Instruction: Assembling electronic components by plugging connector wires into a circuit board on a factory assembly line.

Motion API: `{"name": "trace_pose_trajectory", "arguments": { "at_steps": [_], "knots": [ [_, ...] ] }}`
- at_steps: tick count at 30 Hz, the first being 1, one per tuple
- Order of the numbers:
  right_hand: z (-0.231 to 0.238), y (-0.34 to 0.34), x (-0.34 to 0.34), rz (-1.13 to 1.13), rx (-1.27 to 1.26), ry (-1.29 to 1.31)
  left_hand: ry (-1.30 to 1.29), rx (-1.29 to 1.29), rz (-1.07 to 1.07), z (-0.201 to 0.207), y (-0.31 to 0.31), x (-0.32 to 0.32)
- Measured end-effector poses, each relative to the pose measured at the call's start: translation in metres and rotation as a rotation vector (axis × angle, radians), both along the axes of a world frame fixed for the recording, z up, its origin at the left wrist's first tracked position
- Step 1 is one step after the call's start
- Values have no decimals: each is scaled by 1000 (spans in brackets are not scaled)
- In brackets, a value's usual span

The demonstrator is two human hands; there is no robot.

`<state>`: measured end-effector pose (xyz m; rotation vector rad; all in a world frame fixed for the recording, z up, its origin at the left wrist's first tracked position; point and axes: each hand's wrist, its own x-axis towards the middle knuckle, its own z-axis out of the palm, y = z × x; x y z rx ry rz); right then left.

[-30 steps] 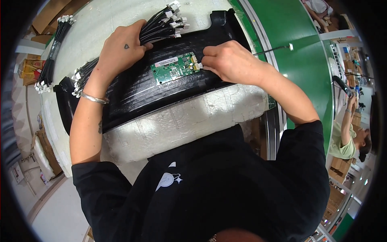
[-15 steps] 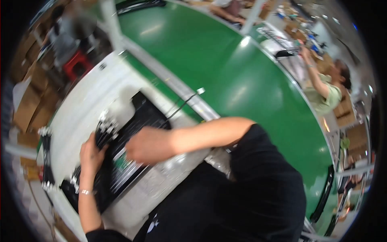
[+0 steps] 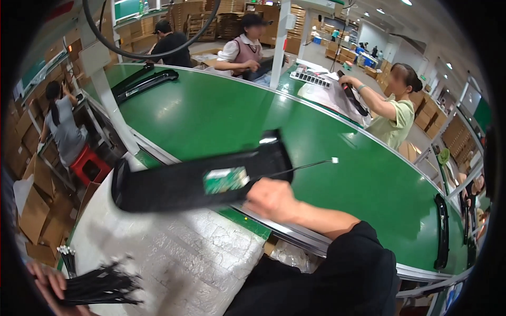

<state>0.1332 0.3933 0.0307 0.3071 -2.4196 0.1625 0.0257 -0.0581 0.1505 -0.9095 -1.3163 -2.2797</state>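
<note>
— gripping the shell (image 3: pixel 158 189) by its near edge, the right hand (image 3: pixel 271 200) is clamped on it. where is the shell?
— over the border of the white pad (image 3: pixel 195 245) and the green surface (image 3: pixel 211 121); blur hides whether it touches either.
— and inside it?
— a board (image 3: pixel 226 180) near the middle; a cable (image 3: pixel 311 166) beside the right hand reaches a white plug (image 3: pixel 335 160) over the surface.
— the left hand (image 3: pixel 50 282)?
— at lower left, fingers closed on a bundle of black cables (image 3: pixel 103 284) over the pad.
</note>
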Motion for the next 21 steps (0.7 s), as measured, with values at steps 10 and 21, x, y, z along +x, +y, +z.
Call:
{"name": "trace_pose_trajectory", "arguments": {
  "at_steps": [10, 21],
  "knots": [
    [-38, 170, 17, -966, -20, -120, -1249, 197, -438, -152, 69, -29],
    [99, 89, -165, -119, -376, -19, -1343, 202, -399, -180, 69, -32]
  ]
}}
